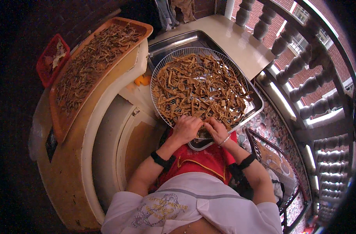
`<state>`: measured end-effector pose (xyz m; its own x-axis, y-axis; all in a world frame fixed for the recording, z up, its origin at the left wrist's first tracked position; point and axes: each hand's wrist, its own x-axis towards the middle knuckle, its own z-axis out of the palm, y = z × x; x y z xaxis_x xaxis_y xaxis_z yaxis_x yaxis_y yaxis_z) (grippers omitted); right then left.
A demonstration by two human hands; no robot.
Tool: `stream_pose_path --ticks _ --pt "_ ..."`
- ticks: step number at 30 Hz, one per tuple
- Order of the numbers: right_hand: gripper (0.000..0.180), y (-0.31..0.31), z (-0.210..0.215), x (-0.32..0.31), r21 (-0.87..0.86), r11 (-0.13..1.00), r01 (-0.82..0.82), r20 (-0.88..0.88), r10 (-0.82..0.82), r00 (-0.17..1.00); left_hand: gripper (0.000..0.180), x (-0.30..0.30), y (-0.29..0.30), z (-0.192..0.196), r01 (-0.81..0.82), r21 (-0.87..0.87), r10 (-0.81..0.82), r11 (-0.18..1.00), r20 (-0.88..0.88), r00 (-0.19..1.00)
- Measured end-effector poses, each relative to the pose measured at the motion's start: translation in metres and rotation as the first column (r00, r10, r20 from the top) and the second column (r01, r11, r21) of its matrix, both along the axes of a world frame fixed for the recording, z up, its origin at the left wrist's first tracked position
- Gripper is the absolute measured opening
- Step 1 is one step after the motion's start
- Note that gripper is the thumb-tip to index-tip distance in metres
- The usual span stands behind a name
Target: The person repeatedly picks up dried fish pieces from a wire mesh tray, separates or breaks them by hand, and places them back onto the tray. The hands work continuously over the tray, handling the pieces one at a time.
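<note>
Brown strips [189, 80] — orange tray [57, 124], 2 black wristbands [159, 159] — pebble-patterned floor [272, 119].

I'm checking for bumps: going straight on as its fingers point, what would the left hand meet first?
Probably the right hand, close beside it; exact depth and any contact are unclear.

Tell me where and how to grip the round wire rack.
Take the round wire rack by its rim, probably left hand from the left, right hand from the right: brown strips cover its middle, but the rim is mostly bare.
</note>
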<state>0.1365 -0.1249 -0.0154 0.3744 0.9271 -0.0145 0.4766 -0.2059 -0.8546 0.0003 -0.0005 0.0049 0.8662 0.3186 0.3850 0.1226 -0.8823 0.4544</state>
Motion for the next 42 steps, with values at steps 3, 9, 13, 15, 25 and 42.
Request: stream_pose_path --ticks 3,9,13,15,25,42 --pt "0.035 -0.001 0.001 0.002 -0.002 0.999 -0.033 -0.017 0.033 0.999 0.013 0.000 0.000 0.003 -0.002 -0.013 0.001 1.000 -0.009 1.000" --pt "0.033 -0.001 -0.003 0.002 0.007 1.000 -0.007 0.006 0.007 1.000 0.011 0.002 -0.004 0.003 -0.055 -0.075 0.060 0.996 0.062 0.996" --pt "0.032 0.000 -0.003 0.005 -0.014 0.999 -0.030 -0.009 0.030 1.000 0.015 0.002 -0.003 0.003 -0.018 -0.050 0.024 0.999 0.121 0.992" --pt "0.031 0.000 -0.003 0.005 -0.023 0.999 -0.036 0.004 0.036 0.999 0.016 0.001 -0.002 0.003 0.001 -0.027 0.001 1.000 0.077 0.997" --pt "0.025 -0.001 -0.003 0.000 0.026 1.000 -0.008 0.043 0.007 0.999 0.012 0.001 -0.002 0.002 -0.040 -0.015 0.041 0.999 0.065 0.997" --pt "0.027 -0.001 -0.009 0.002 0.028 0.998 0.058 -0.056 -0.056 0.997 0.013 0.002 -0.002 -0.003 -0.090 -0.042 0.095 0.995 0.119 0.988"
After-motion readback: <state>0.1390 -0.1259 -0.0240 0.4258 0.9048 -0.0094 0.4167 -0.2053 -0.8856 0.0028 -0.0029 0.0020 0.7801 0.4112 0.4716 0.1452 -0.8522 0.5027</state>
